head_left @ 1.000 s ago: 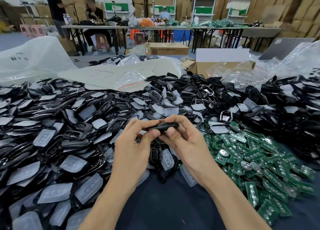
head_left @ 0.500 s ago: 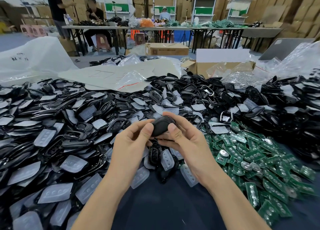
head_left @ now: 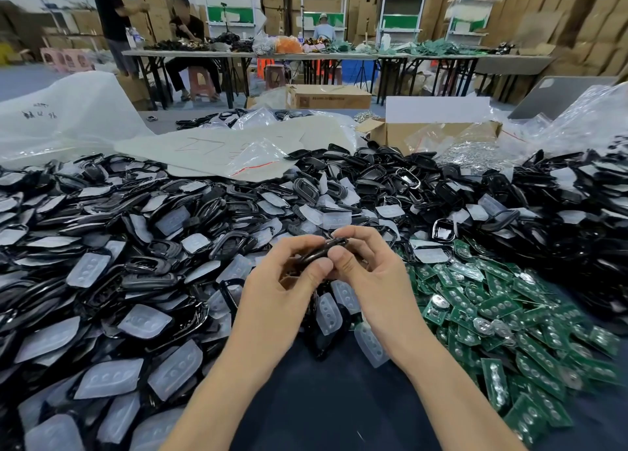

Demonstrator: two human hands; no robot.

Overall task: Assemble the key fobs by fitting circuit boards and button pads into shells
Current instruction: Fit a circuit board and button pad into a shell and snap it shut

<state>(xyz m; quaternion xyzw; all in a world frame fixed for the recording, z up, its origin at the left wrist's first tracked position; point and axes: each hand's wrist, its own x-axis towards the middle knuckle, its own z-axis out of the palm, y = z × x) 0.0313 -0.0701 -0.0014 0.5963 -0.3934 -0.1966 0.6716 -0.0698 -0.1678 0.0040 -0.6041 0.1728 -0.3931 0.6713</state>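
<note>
Both hands hold one black key fob shell [head_left: 323, 251] above the table's middle. My left hand [head_left: 282, 280] pinches its near left end between thumb and curled fingers. My right hand [head_left: 370, 274] pinches its right side, thumb in front and fingers curled over the top. The fob is tilted and mostly hidden by the fingers. A wide heap of black shells [head_left: 170, 246] mixed with translucent button pads [head_left: 142, 326] fills the left and the back. Green circuit boards [head_left: 492, 318] lie heaped to the right.
A dark blue table cloth [head_left: 323, 399] shows between my forearms. An open cardboard box [head_left: 407, 131] and clear plastic bags [head_left: 577, 124] lie behind the heaps, with a white sheet [head_left: 221, 144] at the back. Other people sit and stand at far tables.
The fob has turned in my fingers, from lying flat to showing its rounded face to tilted edge-on. Both hands have kept their hold and stayed in place.
</note>
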